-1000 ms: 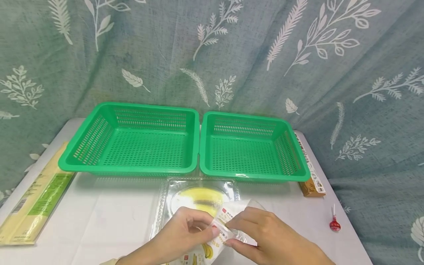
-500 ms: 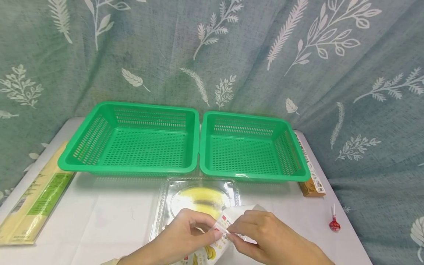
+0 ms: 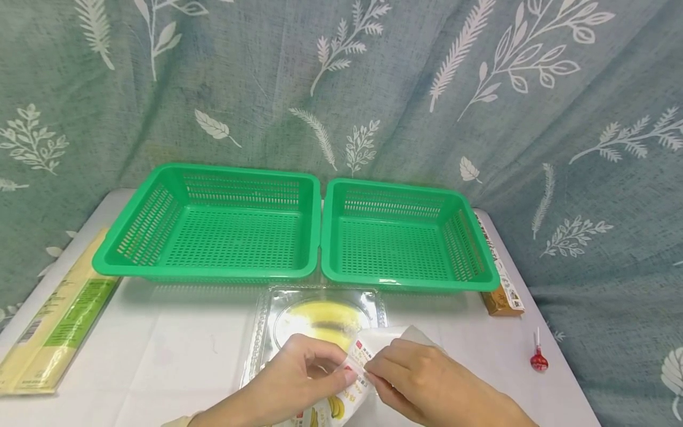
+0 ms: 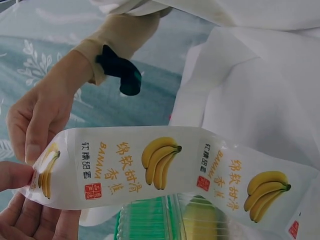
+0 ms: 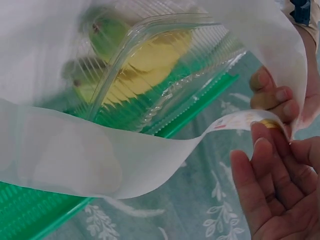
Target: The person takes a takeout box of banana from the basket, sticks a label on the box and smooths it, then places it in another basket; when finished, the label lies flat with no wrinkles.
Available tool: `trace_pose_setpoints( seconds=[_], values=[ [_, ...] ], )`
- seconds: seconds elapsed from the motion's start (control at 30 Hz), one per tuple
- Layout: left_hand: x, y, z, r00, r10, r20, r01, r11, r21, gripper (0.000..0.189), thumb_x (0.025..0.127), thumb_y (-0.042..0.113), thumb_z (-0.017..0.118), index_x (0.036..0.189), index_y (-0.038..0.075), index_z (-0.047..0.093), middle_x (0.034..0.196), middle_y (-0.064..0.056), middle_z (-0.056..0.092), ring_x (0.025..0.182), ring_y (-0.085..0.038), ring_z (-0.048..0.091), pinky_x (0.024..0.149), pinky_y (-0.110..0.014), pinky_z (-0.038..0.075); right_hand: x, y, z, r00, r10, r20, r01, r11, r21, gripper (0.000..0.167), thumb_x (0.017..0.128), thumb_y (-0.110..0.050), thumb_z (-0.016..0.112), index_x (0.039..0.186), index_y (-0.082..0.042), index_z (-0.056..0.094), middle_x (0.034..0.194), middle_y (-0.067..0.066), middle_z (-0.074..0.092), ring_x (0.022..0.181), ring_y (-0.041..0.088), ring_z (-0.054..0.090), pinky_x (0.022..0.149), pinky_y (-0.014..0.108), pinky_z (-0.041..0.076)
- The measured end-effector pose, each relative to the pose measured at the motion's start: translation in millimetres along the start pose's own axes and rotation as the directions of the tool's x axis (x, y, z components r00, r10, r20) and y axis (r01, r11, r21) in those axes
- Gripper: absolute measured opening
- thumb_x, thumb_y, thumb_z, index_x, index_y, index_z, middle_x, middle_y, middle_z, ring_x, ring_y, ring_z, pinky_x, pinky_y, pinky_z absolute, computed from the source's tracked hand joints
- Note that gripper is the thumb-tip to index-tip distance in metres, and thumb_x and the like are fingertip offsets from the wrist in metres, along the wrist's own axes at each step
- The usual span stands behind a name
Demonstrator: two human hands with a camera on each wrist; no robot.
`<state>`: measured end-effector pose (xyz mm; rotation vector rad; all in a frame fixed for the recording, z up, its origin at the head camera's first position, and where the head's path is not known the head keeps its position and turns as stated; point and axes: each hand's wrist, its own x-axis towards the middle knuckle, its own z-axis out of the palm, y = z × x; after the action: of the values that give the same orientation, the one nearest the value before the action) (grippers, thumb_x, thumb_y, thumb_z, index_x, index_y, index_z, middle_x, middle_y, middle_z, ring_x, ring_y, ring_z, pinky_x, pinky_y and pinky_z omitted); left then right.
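Observation:
A strip of white banana stickers (image 3: 347, 403) runs between my two hands in front of me. My left hand (image 3: 299, 376) pinches it between thumb and index finger at the middle. On its right side, my right hand (image 3: 424, 376) pinches the strip close to the left thumb tip. The left wrist view shows the printed face of the sticker strip (image 4: 160, 167), with banana pictures and orange lettering. Its plain back curves across the right wrist view. Just behind the hands lies a clear plastic clamshell box (image 3: 261, 332) with yellow fruit (image 3: 320, 314) inside, partly covered by the hands.
Two green baskets (image 3: 208, 274) (image 3: 405, 284) stand side by side against the patterned curtain (image 3: 256, 89). A flat yellow-green package (image 3: 64, 320) lies at left. On the right are a narrow box (image 3: 504, 299) and a red lollipop (image 3: 539, 359).
My right fingertips have drawn together at the strip, and the strip's free end beyond them has shifted a little. The left hand keeps its hold in nearly the same place.

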<state>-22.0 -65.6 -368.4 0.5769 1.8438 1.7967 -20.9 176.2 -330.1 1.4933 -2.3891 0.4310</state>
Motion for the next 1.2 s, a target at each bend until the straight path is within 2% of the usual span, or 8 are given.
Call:
trace_pose_setpoints(
  seconds=[0.13, 0.23, 0.4, 0.63, 0.77, 0.87, 1.07, 1.2],
  values=[
    [-0.5, 0.9, -0.8, 1.0, 0.009, 0.0, -0.009, 1.0, 0.015, 0.018, 0.096, 0.021, 0.066, 0.098, 0.005, 0.075, 0.092, -0.017, 0.075, 0.071, -0.006, 0.07, 0.039, -0.018, 0.043, -1.1, -0.3, -1.2, 1.0, 0.012, 0.008, -0.012, 1.0, 0.01, 0.018, 0.106, -0.023, 0.05, 0.097, -0.022, 0.065, 0.079, -0.017, 0.059, 0.076, -0.002, 0.052, 0.074, 0.009, 0.044],
    [-0.4, 1.6, -1.0, 1.0, 0.019, -0.001, -0.019, 1.0, 0.019, 0.018, 0.096, 0.021, 0.066, 0.098, 0.005, 0.075, 0.092, -0.017, 0.075, 0.072, -0.006, 0.07, 0.04, -0.019, 0.045, -1.7, 0.0, -2.2, 1.0, 0.024, 0.018, -0.024, 0.999, 0.043, 0.015, 0.106, -0.022, 0.051, 0.099, -0.022, 0.065, 0.08, -0.017, 0.059, 0.077, -0.003, 0.052, 0.077, 0.011, 0.044],
    [0.1, 2.8, -0.9, 0.999, 0.037, 0.002, -0.037, 0.999, 0.028, 0.018, 0.096, 0.02, 0.066, 0.098, 0.005, 0.075, 0.093, -0.018, 0.076, 0.078, -0.007, 0.073, 0.056, -0.024, 0.057, -2.2, 1.0, -3.3, 0.998, 0.049, 0.041, -0.054, 0.991, 0.124, 0.011, 0.104, -0.018, 0.054, 0.101, -0.022, 0.064, 0.08, -0.017, 0.056, 0.077, -0.004, 0.049, 0.079, 0.009, 0.04],
    [-1.5, 4.6, -2.2, 1.0, 0.006, 0.009, -0.006, 0.999, 0.032, 0.017, 0.097, 0.022, 0.065, 0.1, 0.008, 0.075, 0.093, -0.016, 0.076, 0.071, -0.007, 0.071, 0.032, -0.021, 0.04, -4.4, 2.6, -1.9, 0.996, 0.081, 0.031, -0.085, 0.968, 0.236, 0.012, 0.103, -0.014, 0.054, 0.099, -0.021, 0.063, 0.084, -0.016, 0.059, 0.08, -0.003, 0.053, 0.082, 0.009, 0.042],
    [-1.8, 5.9, -2.5, 0.999, 0.028, 0.015, -0.028, 0.999, 0.023, 0.018, 0.097, 0.02, 0.064, 0.101, 0.006, 0.075, 0.095, -0.018, 0.076, 0.076, -0.009, 0.073, 0.048, -0.022, 0.053, -5.1, 2.8, -2.0, 0.992, 0.116, 0.04, -0.123, 0.947, 0.296, 0.009, 0.102, -0.016, 0.058, 0.103, -0.022, 0.065, 0.091, -0.015, 0.065, 0.085, -0.003, 0.058, 0.083, 0.01, 0.046],
    [-1.5, 5.9, -1.6, 0.996, 0.081, 0.034, -0.081, 0.996, 0.021, 0.017, 0.097, 0.017, 0.064, 0.101, 0.004, 0.075, 0.096, -0.019, 0.075, 0.081, -0.006, 0.072, 0.066, -0.026, 0.06, -4.4, 2.7, -2.2, 0.987, 0.146, 0.067, -0.16, 0.921, 0.356, 0.007, 0.101, -0.022, 0.062, 0.105, -0.022, 0.068, 0.092, -0.016, 0.068, 0.084, -0.004, 0.059, 0.081, 0.009, 0.047],
    [-1.4, 3.9, 0.2, 0.982, 0.175, 0.065, -0.178, 0.983, 0.051, 0.014, 0.097, 0.015, 0.065, 0.098, 0.006, 0.074, 0.094, -0.017, 0.075, 0.084, 0.0, 0.067, 0.076, -0.03, 0.061, -4.1, 5.2, -1.2, 0.988, 0.144, 0.057, -0.154, 0.869, 0.47, 0.01, 0.098, -0.015, 0.065, 0.103, -0.023, 0.068, 0.088, -0.015, 0.068, 0.081, -0.004, 0.057, 0.077, 0.007, 0.047],
    [-1.9, 5.1, 0.1, 0.983, 0.171, 0.072, -0.177, 0.98, 0.094, 0.013, 0.096, 0.017, 0.066, 0.098, 0.009, 0.075, 0.091, -0.013, 0.075, 0.084, 0.001, 0.066, 0.078, -0.027, 0.059, -5.8, 7.6, -0.8, 0.987, 0.158, 0.038, -0.155, 0.84, 0.52, 0.015, 0.097, -0.01, 0.066, 0.1, -0.025, 0.07, 0.085, -0.015, 0.069, 0.079, -0.005, 0.057, 0.073, 0.007, 0.047]
  ],
)
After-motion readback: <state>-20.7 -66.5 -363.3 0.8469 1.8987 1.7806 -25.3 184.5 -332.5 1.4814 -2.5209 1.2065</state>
